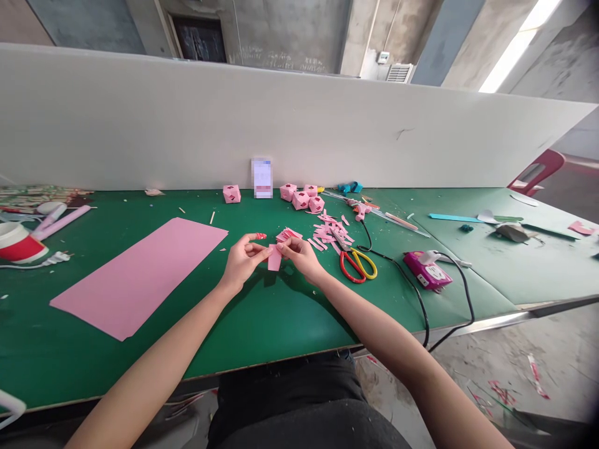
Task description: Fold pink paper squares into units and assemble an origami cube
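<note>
Between my two hands, just above the green tabletop, is a small pink paper piece [274, 259]. My left hand [242, 260] pinches its upper left edge, with the index finger lifted away. My right hand [301, 254] grips the upper right edge between thumb and fingers. Right behind the hands lies a small stack of pink paper pieces [288, 234], partly covered by my right hand. Pink paper scraps [330, 229] are scattered to the right. Scissors [356, 264] with one red and one yellow handle lie beside them, their blades among the scraps.
A large pink paper sheet [140, 274] lies at left. Several folded pink paper boxes [301, 199] stand at the back near a phone [262, 178]. A pink glue gun [361, 211], its black cable and a purple power strip [427, 270] occupy the right. A white partition [299, 131] rises behind.
</note>
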Action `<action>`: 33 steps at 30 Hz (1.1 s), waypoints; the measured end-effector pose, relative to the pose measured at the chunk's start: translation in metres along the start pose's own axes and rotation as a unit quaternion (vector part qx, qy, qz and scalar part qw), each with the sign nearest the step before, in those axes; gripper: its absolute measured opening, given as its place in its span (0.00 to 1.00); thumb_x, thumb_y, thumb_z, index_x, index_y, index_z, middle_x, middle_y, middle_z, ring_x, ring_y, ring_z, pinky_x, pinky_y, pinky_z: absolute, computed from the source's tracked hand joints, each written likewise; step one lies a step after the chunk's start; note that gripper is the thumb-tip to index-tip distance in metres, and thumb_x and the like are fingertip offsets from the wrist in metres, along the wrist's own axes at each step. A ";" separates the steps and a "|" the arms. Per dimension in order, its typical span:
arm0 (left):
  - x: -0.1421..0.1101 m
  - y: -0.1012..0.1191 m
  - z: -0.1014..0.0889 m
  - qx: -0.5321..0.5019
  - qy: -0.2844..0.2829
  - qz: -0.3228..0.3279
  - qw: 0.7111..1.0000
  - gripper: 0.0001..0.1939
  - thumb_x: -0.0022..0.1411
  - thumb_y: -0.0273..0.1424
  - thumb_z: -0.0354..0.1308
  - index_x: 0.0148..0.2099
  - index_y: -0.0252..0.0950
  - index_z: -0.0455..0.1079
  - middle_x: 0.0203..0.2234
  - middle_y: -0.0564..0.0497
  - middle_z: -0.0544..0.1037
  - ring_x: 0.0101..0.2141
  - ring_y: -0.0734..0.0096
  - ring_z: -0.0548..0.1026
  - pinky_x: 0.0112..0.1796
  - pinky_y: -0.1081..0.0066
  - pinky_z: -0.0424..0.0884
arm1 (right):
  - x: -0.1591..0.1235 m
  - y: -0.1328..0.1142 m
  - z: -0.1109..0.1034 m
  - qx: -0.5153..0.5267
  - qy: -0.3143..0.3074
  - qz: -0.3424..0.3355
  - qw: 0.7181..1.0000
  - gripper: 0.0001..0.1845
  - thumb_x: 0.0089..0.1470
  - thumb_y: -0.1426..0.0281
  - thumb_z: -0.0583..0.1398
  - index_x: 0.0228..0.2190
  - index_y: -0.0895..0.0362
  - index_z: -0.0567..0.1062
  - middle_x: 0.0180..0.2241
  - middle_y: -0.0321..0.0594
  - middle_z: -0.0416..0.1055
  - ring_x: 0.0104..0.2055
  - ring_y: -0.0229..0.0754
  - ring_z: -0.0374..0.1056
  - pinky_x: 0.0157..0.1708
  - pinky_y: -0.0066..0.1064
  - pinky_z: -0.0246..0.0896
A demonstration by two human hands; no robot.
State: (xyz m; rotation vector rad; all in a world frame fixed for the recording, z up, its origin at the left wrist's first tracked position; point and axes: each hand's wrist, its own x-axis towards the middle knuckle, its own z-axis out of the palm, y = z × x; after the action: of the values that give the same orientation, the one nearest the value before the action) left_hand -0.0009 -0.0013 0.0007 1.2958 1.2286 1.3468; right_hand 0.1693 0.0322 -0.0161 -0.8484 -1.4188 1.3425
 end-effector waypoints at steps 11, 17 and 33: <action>0.002 0.003 -0.002 0.009 0.045 0.019 0.999 0.27 0.48 0.40 0.72 0.49 0.37 0.69 0.25 0.53 0.80 0.30 0.62 0.81 0.38 0.60 0.80 | -0.001 0.000 0.002 0.013 -0.043 0.104 0.994 0.29 0.35 0.47 0.73 0.27 0.59 0.79 0.26 0.39 0.76 0.27 0.35 0.70 0.28 0.28 0.69; 0.001 0.004 -0.001 0.002 0.063 0.013 0.998 0.26 0.48 0.39 0.71 0.47 0.37 0.69 0.25 0.53 0.79 0.29 0.64 0.81 0.36 0.62 0.80 | 0.000 0.003 0.002 0.005 -0.033 0.096 0.995 0.27 0.35 0.49 0.74 0.24 0.59 0.76 0.23 0.37 0.75 0.23 0.33 0.68 0.26 0.26 0.67; 0.003 0.000 -0.001 -0.012 0.066 0.034 0.997 0.23 0.50 0.38 0.70 0.46 0.38 0.68 0.24 0.55 0.78 0.27 0.67 0.80 0.38 0.62 0.79 | 0.001 0.000 0.005 -0.039 -0.026 0.043 0.998 0.29 0.35 0.45 0.72 0.24 0.57 0.74 0.22 0.35 0.73 0.24 0.36 0.68 0.28 0.30 0.65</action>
State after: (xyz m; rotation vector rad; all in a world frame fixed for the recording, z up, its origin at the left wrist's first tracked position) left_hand -0.0019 0.0015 0.0016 1.2592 1.2630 1.5125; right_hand 0.1644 0.0317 -0.0152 -0.9411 -1.4983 1.3892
